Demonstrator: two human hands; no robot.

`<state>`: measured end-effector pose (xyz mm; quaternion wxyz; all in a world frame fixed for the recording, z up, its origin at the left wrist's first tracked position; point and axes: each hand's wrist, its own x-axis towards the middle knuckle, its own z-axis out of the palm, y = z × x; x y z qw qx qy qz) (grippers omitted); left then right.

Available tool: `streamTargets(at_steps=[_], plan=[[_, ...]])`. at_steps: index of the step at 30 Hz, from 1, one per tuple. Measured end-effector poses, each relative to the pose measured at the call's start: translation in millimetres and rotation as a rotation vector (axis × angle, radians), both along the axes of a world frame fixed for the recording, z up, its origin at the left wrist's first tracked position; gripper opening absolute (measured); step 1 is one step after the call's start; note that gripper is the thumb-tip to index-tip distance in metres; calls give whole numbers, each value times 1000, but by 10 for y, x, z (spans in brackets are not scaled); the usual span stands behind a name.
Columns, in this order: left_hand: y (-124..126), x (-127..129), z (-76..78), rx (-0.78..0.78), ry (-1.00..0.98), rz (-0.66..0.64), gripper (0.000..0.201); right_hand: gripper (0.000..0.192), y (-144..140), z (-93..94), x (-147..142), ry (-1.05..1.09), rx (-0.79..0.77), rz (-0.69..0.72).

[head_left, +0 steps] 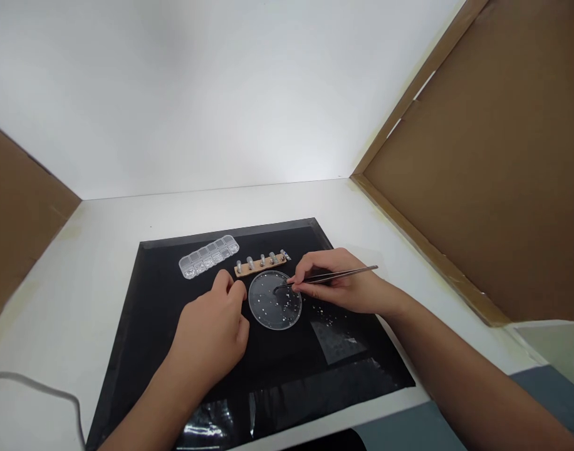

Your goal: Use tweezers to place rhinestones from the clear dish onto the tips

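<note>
My right hand (336,279) pinches a pair of slim metal tweezers (350,273), whose dark tips reach down over a round clear dish (268,313). Tiny shiny bits, like rhinestones, lie scattered in the dish. My left hand (216,322) rests with fingers curled just left of the dish. Its palm side is hidden, so anything inside it does not show. Behind the dish is a tan strip (254,270) carrying several silvery nail tips (250,262). Whether the tweezer tips grip a bit is too small to tell.
A clear compartment box (209,255) with glittery contents lies at the back left of the black mat (150,313). More loose bits (329,316) and a clear film square (338,341) sit right of the dish. A grey cable (42,388) runs at left. Cardboard panels (494,169) flank the white table.
</note>
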<state>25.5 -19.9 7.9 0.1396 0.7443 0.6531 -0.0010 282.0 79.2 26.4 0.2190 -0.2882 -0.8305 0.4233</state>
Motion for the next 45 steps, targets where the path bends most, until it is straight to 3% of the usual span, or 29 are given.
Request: streamTargets(at_steps=[5,12,21,45], plan=[[5,7,21,-10,5,6,16,17,4,-12,8,16,-44,-15],[18,-21,28,-14,-102,23,11,13,32,15,7,-18,111,24],[-7,-57,-20,7,-246,2,22,13,30,7,2,-12,128,35],[-6,-34,35,3,-255,20,30,9,22,-26,0,30,156,48]])
